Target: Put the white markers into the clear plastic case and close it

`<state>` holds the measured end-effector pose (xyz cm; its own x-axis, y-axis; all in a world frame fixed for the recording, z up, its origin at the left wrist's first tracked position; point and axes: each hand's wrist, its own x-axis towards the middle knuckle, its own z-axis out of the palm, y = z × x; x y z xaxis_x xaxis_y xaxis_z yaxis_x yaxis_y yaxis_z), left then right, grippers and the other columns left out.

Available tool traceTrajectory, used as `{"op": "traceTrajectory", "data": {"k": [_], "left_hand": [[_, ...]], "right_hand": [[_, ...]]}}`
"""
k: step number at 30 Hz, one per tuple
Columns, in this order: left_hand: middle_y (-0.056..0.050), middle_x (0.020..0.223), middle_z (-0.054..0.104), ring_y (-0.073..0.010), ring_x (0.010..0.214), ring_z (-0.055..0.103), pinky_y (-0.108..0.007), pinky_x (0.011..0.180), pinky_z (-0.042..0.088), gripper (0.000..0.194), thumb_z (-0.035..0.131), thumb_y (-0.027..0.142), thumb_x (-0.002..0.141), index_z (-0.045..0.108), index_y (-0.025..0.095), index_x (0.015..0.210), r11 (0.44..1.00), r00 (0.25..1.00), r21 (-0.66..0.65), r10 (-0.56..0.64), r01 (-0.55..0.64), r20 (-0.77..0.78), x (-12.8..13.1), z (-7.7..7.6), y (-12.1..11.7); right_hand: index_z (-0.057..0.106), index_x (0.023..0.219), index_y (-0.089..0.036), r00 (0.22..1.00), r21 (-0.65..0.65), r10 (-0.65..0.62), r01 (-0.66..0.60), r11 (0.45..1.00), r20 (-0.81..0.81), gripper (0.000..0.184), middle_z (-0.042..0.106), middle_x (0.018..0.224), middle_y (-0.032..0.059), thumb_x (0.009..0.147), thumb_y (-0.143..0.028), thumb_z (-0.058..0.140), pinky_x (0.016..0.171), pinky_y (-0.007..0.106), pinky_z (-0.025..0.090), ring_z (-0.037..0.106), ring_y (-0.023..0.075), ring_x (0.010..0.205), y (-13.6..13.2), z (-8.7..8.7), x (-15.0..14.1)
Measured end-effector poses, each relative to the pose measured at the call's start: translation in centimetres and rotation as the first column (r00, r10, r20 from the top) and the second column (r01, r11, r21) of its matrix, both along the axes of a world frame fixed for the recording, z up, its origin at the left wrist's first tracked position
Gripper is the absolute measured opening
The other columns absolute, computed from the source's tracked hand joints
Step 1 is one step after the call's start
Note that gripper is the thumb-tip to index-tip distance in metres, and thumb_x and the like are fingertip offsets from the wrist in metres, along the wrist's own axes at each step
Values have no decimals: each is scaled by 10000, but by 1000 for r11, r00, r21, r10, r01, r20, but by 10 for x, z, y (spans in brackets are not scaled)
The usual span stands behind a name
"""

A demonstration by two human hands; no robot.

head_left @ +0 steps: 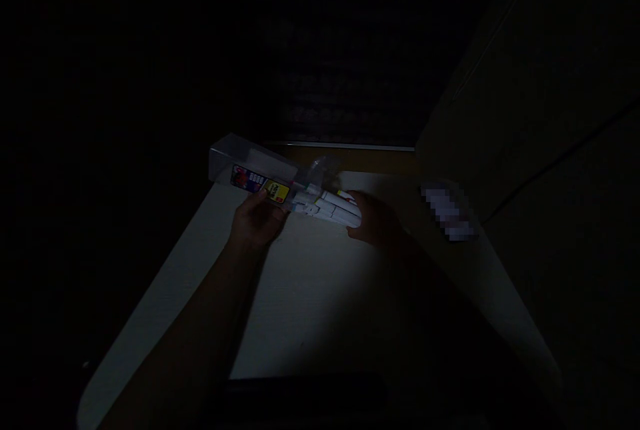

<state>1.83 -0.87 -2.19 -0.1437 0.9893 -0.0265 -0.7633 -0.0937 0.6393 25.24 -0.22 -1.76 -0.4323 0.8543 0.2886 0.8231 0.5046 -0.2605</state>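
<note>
The scene is very dark. A clear plastic box (250, 167) with a red and yellow label lies on its side at the far end of a pale table (310, 297). My left hand (256, 220) grips the box from below, fingers curled on its labelled side. A bundle of white marker pens (330, 207) sticks out of the box's open end. My right hand (377, 220) is closed around the right end of that bundle.
A large pale panel or box (525, 123) rises at the right, beside the table. A blurred white patch (447, 213) lies near its base. A dark object (305, 393) sits at the table's near edge. Everything else is black.
</note>
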Motion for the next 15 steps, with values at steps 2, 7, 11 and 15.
{"op": "traceTrajectory", "data": {"k": [2,7,11,15], "left_hand": [[-52,796,710,-197,788,683,-263,636,575,234,552,72,730,653,169,917,999,1000,-35,-31,30,-7,1,-1,0],[-47,835,711,-193,732,686,-286,649,577,447,552,-61,649,634,187,1011,991,991,-31,-129,128,-33,7,-4,-2],[-58,862,714,-214,796,689,-324,689,581,411,548,-6,690,629,193,1040,993,993,-11,-117,117,10,5,-3,-2],[-58,933,718,-230,898,675,-364,759,566,352,531,82,748,625,209,1062,1000,996,6,-3,3,89,-6,-3,0]], "right_hand": [[437,1325,-154,1000,4,12,-12,1000,9,762,594,1229,106,631,-311,709,926,385,446,559,265,1088,-1,3,0],[471,1282,-134,1000,44,17,-18,999,26,710,599,1200,115,653,-372,700,904,365,448,567,261,1058,-8,8,-11],[512,1236,-160,999,38,8,-10,999,42,585,620,1167,97,688,-311,652,860,340,464,591,241,1009,-8,5,-13],[527,1227,-177,998,19,7,-8,1000,66,552,644,1126,84,690,-263,625,834,350,473,611,246,975,-5,3,-5]]}}
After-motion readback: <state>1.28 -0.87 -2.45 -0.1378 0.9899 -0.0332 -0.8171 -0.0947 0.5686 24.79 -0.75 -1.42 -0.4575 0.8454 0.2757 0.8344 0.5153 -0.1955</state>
